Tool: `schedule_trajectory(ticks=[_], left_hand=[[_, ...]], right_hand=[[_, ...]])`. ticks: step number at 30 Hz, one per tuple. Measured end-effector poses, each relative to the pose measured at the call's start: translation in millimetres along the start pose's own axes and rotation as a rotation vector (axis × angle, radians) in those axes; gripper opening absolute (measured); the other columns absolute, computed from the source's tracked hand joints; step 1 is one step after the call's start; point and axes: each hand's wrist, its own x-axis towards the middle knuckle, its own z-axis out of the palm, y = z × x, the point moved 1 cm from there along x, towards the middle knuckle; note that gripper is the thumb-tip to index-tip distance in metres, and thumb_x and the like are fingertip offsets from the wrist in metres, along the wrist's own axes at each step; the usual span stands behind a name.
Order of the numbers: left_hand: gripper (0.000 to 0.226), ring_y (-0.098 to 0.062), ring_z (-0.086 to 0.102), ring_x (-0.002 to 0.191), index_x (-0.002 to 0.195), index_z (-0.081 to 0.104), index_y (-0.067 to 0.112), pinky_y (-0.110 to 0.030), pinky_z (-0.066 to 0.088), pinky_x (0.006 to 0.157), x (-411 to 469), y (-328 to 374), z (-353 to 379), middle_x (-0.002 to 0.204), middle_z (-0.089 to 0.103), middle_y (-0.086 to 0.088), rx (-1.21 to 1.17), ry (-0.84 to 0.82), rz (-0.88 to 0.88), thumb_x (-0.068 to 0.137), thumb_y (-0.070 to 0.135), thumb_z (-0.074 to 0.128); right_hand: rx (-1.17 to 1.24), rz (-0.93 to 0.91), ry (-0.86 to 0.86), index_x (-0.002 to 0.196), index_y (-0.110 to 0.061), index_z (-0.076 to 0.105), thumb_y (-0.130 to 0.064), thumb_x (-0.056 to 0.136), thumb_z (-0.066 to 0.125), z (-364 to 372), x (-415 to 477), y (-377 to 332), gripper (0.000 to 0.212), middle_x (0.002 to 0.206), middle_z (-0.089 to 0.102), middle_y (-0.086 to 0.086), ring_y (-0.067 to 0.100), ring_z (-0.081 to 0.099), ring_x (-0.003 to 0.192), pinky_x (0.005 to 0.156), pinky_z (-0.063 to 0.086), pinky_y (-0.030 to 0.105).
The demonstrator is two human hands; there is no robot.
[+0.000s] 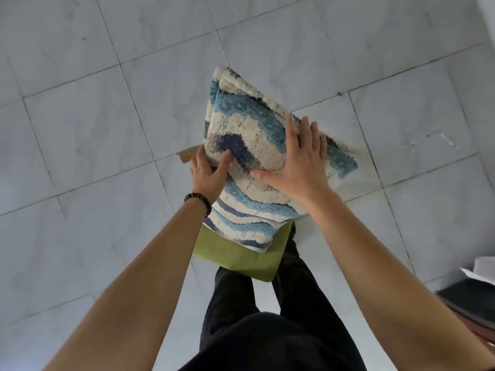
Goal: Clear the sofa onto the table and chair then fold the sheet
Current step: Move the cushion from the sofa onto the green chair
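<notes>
Dark trousers (281,317) are seen nearest, above a grey tiled floor (93,116). A green cushion (241,258) is carried lowest in the stack, in front of the legs. On it a folded blue-and-cream wave-patterned textile (251,135) is held (sheet or cushion cover cannot be told). The left hand (207,175), beaded bracelet (199,200) at the wrist, is clamped on its near left edge, fingers curled. The right hand (297,162) is pressed flat on top, fingers spread wide.

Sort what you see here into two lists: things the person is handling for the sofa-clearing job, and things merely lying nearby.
In the job:
wave-patterned cushion, held by the left hand and right hand
green cushion underneath

Lying about:
dark object at right edge
white papers
</notes>
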Motion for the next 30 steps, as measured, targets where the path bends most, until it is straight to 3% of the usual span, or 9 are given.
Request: schedule_trajectory(ticks=[3,7,11,17,21,23,25,27,30], left_hand=[[0.095,-0.011,0.036,0.124,0.151,0.024,0.02,-0.033,0.03,0.105,-5,-5,-7,0.137,0.033,0.006,0.016,-0.024,-0.028,0.079,0.077,0.048],[0.078,-0.022,0.05,0.116,0.14,0.04,0.009,-0.039,0.038,0.106,-22,-7,-12,0.128,0.047,-0.007,0.035,-0.046,-0.046,0.089,0.067,0.044],[0.075,-0.024,0.051,0.118,0.142,0.038,0.012,-0.05,0.042,0.104,-51,3,-22,0.13,0.05,-0.008,0.012,-0.074,0.0,0.09,0.066,0.042],[0.113,-0.022,0.029,0.141,0.149,0.027,0.027,-0.052,0.027,0.115,-101,21,-60,0.154,0.028,-0.002,0.022,-0.138,0.182,0.061,0.097,0.033],[0.102,-0.017,0.02,0.146,0.153,0.02,0.032,-0.052,0.022,0.117,-115,33,-75,0.158,0.024,0.005,0.045,-0.193,0.42,0.071,0.092,0.029],[0.094,-0.017,0.027,0.144,0.151,0.024,0.029,-0.049,0.024,0.117,-120,48,-68,0.156,0.03,0.004,0.069,-0.248,0.568,0.076,0.085,0.032],[0.085,-0.018,0.044,0.131,0.145,0.038,0.029,-0.043,0.034,0.11,-134,67,-53,0.143,0.046,0.002,0.125,-0.276,0.684,0.078,0.082,0.035],[0.072,-0.016,0.059,0.1,0.117,0.06,0.03,-0.035,0.047,0.087,-157,85,-33,0.109,0.063,0.005,0.176,-0.301,0.754,0.073,0.085,0.041],[0.056,-0.015,0.059,0.067,0.078,0.064,0.024,-0.031,0.045,0.06,-205,105,7,0.069,0.063,0.005,0.221,-0.46,0.807,0.072,0.079,0.053]], right_hand=[[-0.071,-0.035,-0.011,0.155,-0.014,0.014,-0.082,0.069,0.06,6,19,0,0.119,0.135,0.049,0.014,0.034,0.048,0.123,0.11,0.033,0.047],[0.047,-0.079,-0.021,0.143,-0.018,0.04,-0.07,0.068,0.073,-6,20,-3,0.097,0.103,0.068,0.002,0.023,0.065,0.089,0.088,0.052,0.039],[0.177,-0.089,0.015,0.138,-0.023,0.048,-0.057,0.072,0.078,-28,-29,-14,0.08,0.099,0.07,-0.002,0.02,0.066,0.085,0.082,0.054,0.036],[0.356,0.053,0.284,0.132,-0.037,0.051,-0.057,0.069,0.079,-103,-134,-24,0.072,0.108,0.071,-0.012,0.016,0.067,0.097,0.084,0.05,0.032],[0.552,0.18,0.434,0.124,-0.042,0.054,-0.057,0.061,0.085,-155,-215,-18,0.072,0.095,0.064,-0.037,-0.018,0.059,0.088,0.077,0.046,0.013],[0.682,0.255,0.512,0.121,-0.044,0.057,-0.055,0.057,0.087,-167,-257,-15,0.072,0.1,0.066,-0.037,-0.016,0.061,0.094,0.074,0.05,0.012],[0.829,0.341,0.586,0.12,-0.043,0.058,-0.052,0.055,0.089,-166,-300,-12,0.073,0.105,0.069,-0.029,-0.009,0.065,0.097,0.073,0.053,0.015],[0.976,0.416,0.682,0.12,-0.04,0.062,-0.043,0.055,0.094,-157,-344,-5,0.073,0.107,0.071,-0.023,-0.004,0.067,0.097,0.073,0.055,0.015],[1.063,0.58,0.855,0.116,-0.036,0.064,-0.039,0.052,0.095,-137,-414,13,0.071,0.107,0.073,-0.015,0.004,0.069,0.099,0.081,0.059,0.029]])
